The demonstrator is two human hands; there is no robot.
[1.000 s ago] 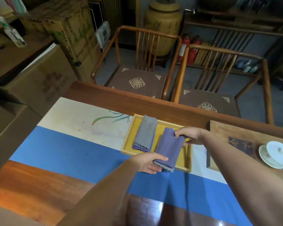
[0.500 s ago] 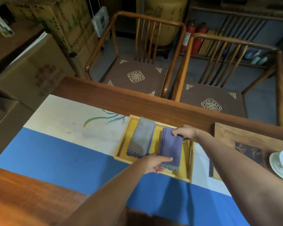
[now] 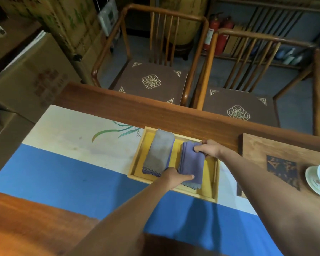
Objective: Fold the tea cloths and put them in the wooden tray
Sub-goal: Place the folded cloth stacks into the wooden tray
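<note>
We see left hand (image 3: 171, 177) pinching purple cloth (image 3: 191, 163) at 6 o'clock end, right hand (image 3: 209, 150) gripping 12 o'clock end; grey cloth (image 3: 160, 151) at 9 o'clock in wooden tray (image 3: 210, 193).

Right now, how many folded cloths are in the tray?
2. The grey cloth lies in the tray's left half; the purple cloth lies right of it, under both hands. None seems hidden.

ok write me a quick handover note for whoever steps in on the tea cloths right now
Left hand: holds the near end of the purple cloth.
Right hand: pinches its far end.
Grey cloth: folded, lying in the left part of the wooden tray.
Purple cloth: folded, in the right part, beside the grey one.
Done: both cloths folded and in the tray.
Left: let go of the purple cloth.
</note>
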